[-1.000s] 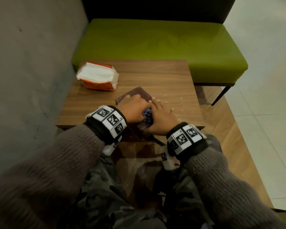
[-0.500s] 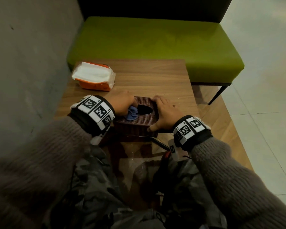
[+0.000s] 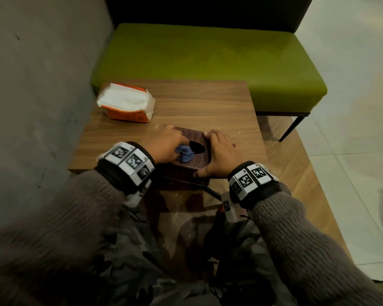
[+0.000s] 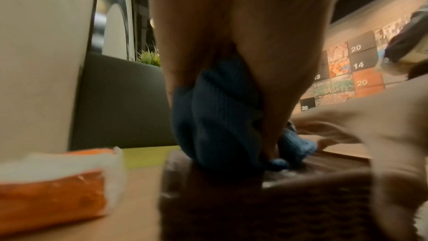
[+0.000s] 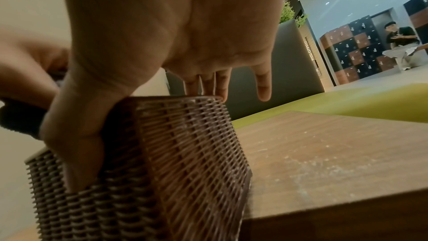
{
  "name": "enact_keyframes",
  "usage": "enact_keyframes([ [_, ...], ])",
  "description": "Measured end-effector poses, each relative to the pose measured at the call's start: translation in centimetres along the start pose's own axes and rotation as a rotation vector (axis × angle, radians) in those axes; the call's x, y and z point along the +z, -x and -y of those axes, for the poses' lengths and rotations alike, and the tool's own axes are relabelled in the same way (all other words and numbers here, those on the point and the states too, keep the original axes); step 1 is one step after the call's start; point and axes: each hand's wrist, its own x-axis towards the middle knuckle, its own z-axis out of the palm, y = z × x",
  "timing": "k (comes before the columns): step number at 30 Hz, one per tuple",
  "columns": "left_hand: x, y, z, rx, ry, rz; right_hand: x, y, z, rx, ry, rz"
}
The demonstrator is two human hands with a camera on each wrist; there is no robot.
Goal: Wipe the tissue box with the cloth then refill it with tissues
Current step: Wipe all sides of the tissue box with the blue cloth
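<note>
A brown woven tissue box [image 3: 195, 166] stands upright at the near edge of the wooden table [image 3: 208, 107], its oval opening facing up. My left hand [image 3: 164, 144] grips a bunched blue cloth [image 3: 185, 153] and presses it on the box's top, left of the opening. In the left wrist view the cloth [image 4: 215, 116] is squeezed between the fingers [image 4: 243, 34] over the box [image 4: 277, 199]. My right hand [image 3: 221, 153] lies on the box's right edge with straight fingers [image 5: 208, 83], and its thumb runs down the near face of the box [image 5: 185, 153]. An orange pack of white tissues [image 3: 126, 102] lies at the far left.
A grey wall [image 3: 31, 96] runs along the table's left side. A green bench [image 3: 208, 58] stands just behind the table. Bare tabletop [image 5: 324, 144] with crumbs lies right of the box. My lap sits below the table's near edge.
The box, tipped on its side one second ago, now stands upright. My left hand has carried the cloth onto its top, and my right hand has shifted to the right edge.
</note>
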Motion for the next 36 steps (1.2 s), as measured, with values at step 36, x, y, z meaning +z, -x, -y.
enact_keyframes([
  [36, 2.7, 6.5, -2.1, -0.47, 1.562, -0.379, 6.0, 5.5, 4.3, 0.002, -0.507, -0.947],
])
